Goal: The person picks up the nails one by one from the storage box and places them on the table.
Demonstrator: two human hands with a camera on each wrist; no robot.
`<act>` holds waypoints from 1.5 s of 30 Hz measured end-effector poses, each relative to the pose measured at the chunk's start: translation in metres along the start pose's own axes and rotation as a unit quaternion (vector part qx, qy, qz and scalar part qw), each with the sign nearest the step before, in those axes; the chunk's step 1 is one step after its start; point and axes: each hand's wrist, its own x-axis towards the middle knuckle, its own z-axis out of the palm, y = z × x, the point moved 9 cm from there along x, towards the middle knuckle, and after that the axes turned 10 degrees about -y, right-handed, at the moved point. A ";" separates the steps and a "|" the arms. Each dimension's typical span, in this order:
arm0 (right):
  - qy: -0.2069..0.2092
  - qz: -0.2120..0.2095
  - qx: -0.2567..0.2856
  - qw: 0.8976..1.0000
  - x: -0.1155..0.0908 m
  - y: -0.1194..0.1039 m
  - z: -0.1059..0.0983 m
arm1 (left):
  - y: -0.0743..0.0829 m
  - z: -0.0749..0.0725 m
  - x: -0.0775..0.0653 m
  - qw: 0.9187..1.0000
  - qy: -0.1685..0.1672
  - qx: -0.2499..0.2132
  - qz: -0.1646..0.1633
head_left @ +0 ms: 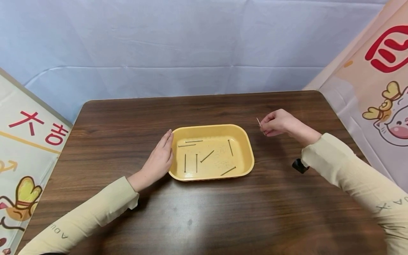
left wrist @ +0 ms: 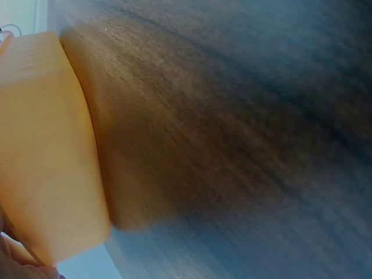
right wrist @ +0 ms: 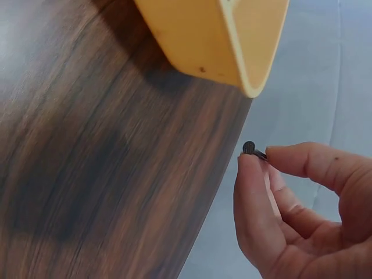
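A yellow plastic tray (head_left: 210,179) sits on the table with several long metal nails (head_left: 196,163) scattered over its bottom. My left hand (head_left: 160,154) lies against the tray's left side, fingers straight along the rim. Only a bit of that hand (left wrist: 20,261) shows in the left wrist view, at the tray's edge. To the right of the tray, above the table, my right hand (head_left: 276,123) pinches a single nail (head_left: 258,122) between thumb and fingertips. The right wrist view shows the round head of this nail (right wrist: 249,147) facing the camera.
The dark wooden table (head_left: 204,219) extends around the tray on all sides. A small black object (head_left: 299,165) appears beside the right sleeve cuff. Behind the table hangs a pale cloth (head_left: 178,46), and printed panels (head_left: 392,106) stand at both sides.
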 end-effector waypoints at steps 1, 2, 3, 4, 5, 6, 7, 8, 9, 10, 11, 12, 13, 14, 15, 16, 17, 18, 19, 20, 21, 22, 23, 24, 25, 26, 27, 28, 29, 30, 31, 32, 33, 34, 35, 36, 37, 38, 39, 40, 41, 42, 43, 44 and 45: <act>0.001 0.001 -0.005 1.000 0.000 0.001 -0.001 | 0.000 0.000 0.000 1.000 0.001 0.000 0.001; 0.003 0.002 -0.010 1.000 0.001 0.002 -0.001 | 0.001 -0.001 0.000 1.000 0.001 0.001 0.001; 0.005 0.004 -0.015 1.000 0.001 0.003 -0.002 | 0.001 -0.001 0.000 1.000 0.001 0.001 0.002; 0.008 0.004 -0.019 1.000 0.001 0.004 -0.003 | 0.001 -0.001 -0.001 1.000 0.002 0.002 0.003; 0.011 0.005 -0.023 1.000 0.002 0.005 -0.004 | 0.001 -0.001 -0.001 1.000 0.002 0.002 0.003; 0.014 0.006 -0.027 1.000 0.002 0.006 -0.005 | 0.001 -0.001 -0.001 1.000 0.002 0.002 0.003; 0.018 0.005 -0.032 0.999 0.003 0.007 -0.006 | 0.001 -0.001 -0.001 1.000 0.002 0.002 0.003; 0.023 0.005 -0.037 0.999 0.003 0.008 -0.007 | 0.001 -0.001 -0.001 1.000 0.001 0.002 0.002; 0.028 0.005 -0.043 0.999 0.004 0.009 -0.008 | 0.001 -0.001 -0.001 1.000 0.000 0.002 0.001; 0.032 0.006 -0.049 0.998 0.005 0.010 -0.009 | 0.001 -0.001 -0.001 1.000 0.000 0.001 0.001; 0.038 0.006 -0.058 0.998 0.006 0.011 -0.010 | 0.001 -0.001 -0.001 1.000 -0.001 0.001 0.000; 0.043 0.006 -0.066 0.997 0.007 0.013 -0.010 | 0.001 -0.001 -0.001 1.000 -0.001 0.000 0.000; 0.047 0.007 -0.073 0.996 0.008 0.014 -0.010 | 0.001 -0.001 -0.001 1.000 -0.001 0.000 0.000; 0.050 0.009 -0.080 0.995 0.009 0.015 -0.010 | 0.001 -0.001 -0.002 1.000 -0.001 0.000 0.000; 0.054 0.010 -0.088 0.995 0.010 0.016 -0.010 | 0.001 -0.001 -0.002 1.000 -0.001 0.000 0.000; 0.057 0.011 -0.093 0.994 0.011 0.018 -0.010 | 0.001 -0.001 -0.002 1.000 0.000 0.000 0.000; 0.060 0.010 -0.099 0.993 0.012 0.019 -0.010 | 0.001 -0.001 -0.002 1.000 0.000 0.000 0.000; 0.063 0.010 -0.104 0.993 0.013 0.019 -0.010 | 0.001 -0.001 -0.002 1.000 0.000 0.000 0.000; 0.066 0.008 -0.109 0.992 0.013 0.020 -0.010 | 0.001 -0.001 -0.002 1.000 0.000 0.000 -0.001; 0.070 0.007 -0.113 0.991 0.014 0.021 -0.010 | 0.001 -0.001 -0.002 1.000 0.000 -0.001 -0.001; 0.074 0.005 -0.117 0.990 0.014 0.021 -0.010 | 0.001 -0.001 -0.002 1.000 -0.001 -0.001 -0.001; 0.077 0.002 -0.120 0.990 0.015 0.022 -0.010 | 0.001 -0.001 -0.002 1.000 -0.001 -0.001 -0.001; 0.080 -0.001 -0.124 0.989 0.015 0.023 -0.010 | 0.001 -0.001 -0.002 1.000 -0.002 -0.001 -0.001; 0.082 -0.003 -0.127 0.988 0.015 0.023 -0.010 | 0.001 -0.001 -0.002 1.000 -0.002 0.000 -0.001; 0.083 -0.006 -0.130 0.988 0.016 0.024 -0.010 | 0.001 0.000 -0.002 1.000 -0.002 0.000 -0.001; 0.083 -0.007 -0.133 0.988 0.016 0.025 -0.009 | 0.001 0.000 -0.002 1.000 -0.002 0.001 -0.001; 0.083 -0.009 -0.135 0.987 0.017 0.026 -0.009 | 0.001 0.000 -0.002 1.000 -0.002 0.002 0.000; 0.084 -0.010 -0.139 0.987 0.018 0.026 -0.009 | 0.001 0.000 -0.002 1.000 -0.002 0.003 0.000; 0.083 -0.011 -0.141 0.986 0.019 0.027 -0.008 | 0.001 0.000 -0.002 1.000 -0.002 0.003 0.000; 0.083 -0.011 -0.144 0.986 0.019 0.028 -0.008 | 0.001 0.000 -0.002 1.000 -0.002 0.004 0.000; 0.084 -0.012 -0.147 0.986 0.020 0.028 -0.008 | 0.001 0.000 -0.002 1.000 -0.001 0.004 0.000; 0.086 -0.013 -0.149 0.985 0.020 0.028 -0.008 | 0.001 0.000 -0.002 1.000 -0.001 0.004 -0.001; 0.086 -0.013 -0.152 0.985 0.021 0.029 -0.008 | 0.001 -0.001 -0.002 1.000 -0.001 0.004 -0.001; 0.088 -0.014 -0.157 0.984 0.021 0.029 -0.008 | 0.001 -0.001 -0.002 1.000 -0.002 0.005 -0.001; 0.089 -0.014 -0.161 0.983 0.022 0.030 -0.008 | 0.001 -0.001 -0.002 1.000 -0.001 0.004 -0.001; 0.092 -0.015 -0.168 0.981 0.022 0.030 -0.008 | 0.001 -0.001 -0.002 1.000 0.000 0.004 -0.001; 0.094 -0.014 -0.174 0.980 0.023 0.031 -0.008 | 0.001 -0.001 -0.002 1.000 0.000 0.004 -0.001; 0.096 -0.014 -0.179 0.979 0.023 0.031 -0.008 | 0.001 -0.001 -0.002 1.000 0.001 0.004 0.000; 0.098 -0.014 -0.184 0.978 0.024 0.032 -0.008 | 0.001 -0.001 -0.002 1.000 0.001 0.004 0.000; 0.100 -0.014 -0.189 0.977 0.025 0.033 -0.008 | 0.001 -0.001 -0.002 1.000 0.001 0.004 0.000; 0.101 -0.014 -0.191 0.976 0.026 0.034 -0.008 | 0.001 -0.001 -0.002 1.000 0.001 0.004 0.000; 0.103 -0.015 -0.193 0.976 0.026 0.035 -0.008 | 0.001 -0.001 -0.002 1.000 0.001 0.004 0.000; 0.103 -0.016 -0.193 0.976 0.027 0.036 -0.008 | 0.001 -0.001 -0.002 1.000 0.000 0.004 -0.001; 0.104 -0.017 -0.194 0.975 0.028 0.037 -0.008 | 0.001 -0.001 -0.001 1.000 0.000 0.004 -0.001; 0.105 -0.018 -0.195 0.975 0.029 0.037 -0.008 | 0.001 -0.001 -0.001 1.000 0.000 0.004 -0.001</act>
